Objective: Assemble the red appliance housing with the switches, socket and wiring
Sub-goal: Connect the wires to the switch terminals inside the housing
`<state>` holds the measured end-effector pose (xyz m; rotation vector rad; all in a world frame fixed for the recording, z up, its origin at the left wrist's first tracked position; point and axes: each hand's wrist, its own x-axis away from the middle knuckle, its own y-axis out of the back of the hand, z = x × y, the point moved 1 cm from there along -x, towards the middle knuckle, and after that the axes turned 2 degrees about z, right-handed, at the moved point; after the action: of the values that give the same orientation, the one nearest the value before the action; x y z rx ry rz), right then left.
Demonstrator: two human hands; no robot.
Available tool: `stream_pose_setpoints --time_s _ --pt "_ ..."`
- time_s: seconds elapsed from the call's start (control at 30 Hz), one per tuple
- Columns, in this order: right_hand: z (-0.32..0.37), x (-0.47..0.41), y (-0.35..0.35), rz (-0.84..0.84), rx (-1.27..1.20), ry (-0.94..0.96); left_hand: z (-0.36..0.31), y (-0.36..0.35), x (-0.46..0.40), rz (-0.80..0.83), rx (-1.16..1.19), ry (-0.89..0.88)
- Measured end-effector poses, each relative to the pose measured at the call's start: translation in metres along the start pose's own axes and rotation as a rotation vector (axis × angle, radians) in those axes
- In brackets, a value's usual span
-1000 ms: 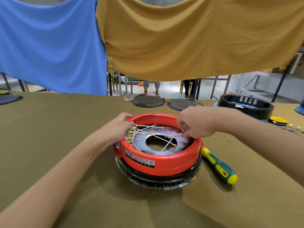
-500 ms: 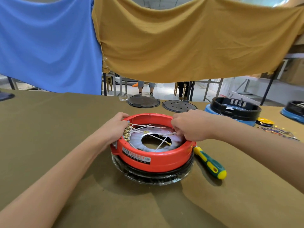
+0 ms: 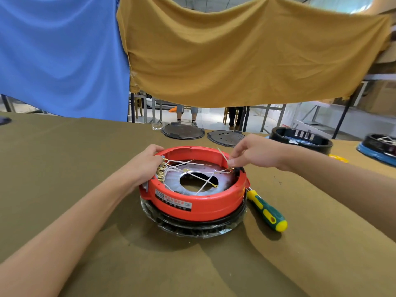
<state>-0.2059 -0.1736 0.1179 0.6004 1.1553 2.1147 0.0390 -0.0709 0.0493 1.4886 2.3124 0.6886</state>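
Right hand (image 3: pixel 255 154) raised — fingertips pinching white wire (image 3: pixel 222 155)

Housing (image 3: pixel 199 205) sits mid-table (image 3: pixel 64 168) on a base ring (image 3: pixel 192 228), wires (image 3: pixel 188 168) strung across its inside; left hand (image 3: pixel 147 166) on its left rim, right hand (image 3: pixel 255 155) over the far-right rim, pinching one wire. Screwdriver (image 3: pixel 267 211) lies on the table just right of the housing, touching its side. Behind it at the far edge: two flat discs (image 3: pixel 182 131) side by side, then two more housings (image 3: pixel 300 140) further right, with hanging cloths (image 3: pixel 214 50) behind the table.
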Motion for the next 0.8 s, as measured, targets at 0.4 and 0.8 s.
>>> stream_pose_setpoints --time_s 0.4,0.8 --pt "0.003 -0.005 -0.0071 -0.079 0.275 0.117 0.001 -0.0009 -0.0015 -0.006 0.005 -0.006" --pt "0.004 -0.0074 -0.0085 -0.058 0.347 0.142 0.002 -0.0006 -0.0017 0.005 0.02 -0.003"
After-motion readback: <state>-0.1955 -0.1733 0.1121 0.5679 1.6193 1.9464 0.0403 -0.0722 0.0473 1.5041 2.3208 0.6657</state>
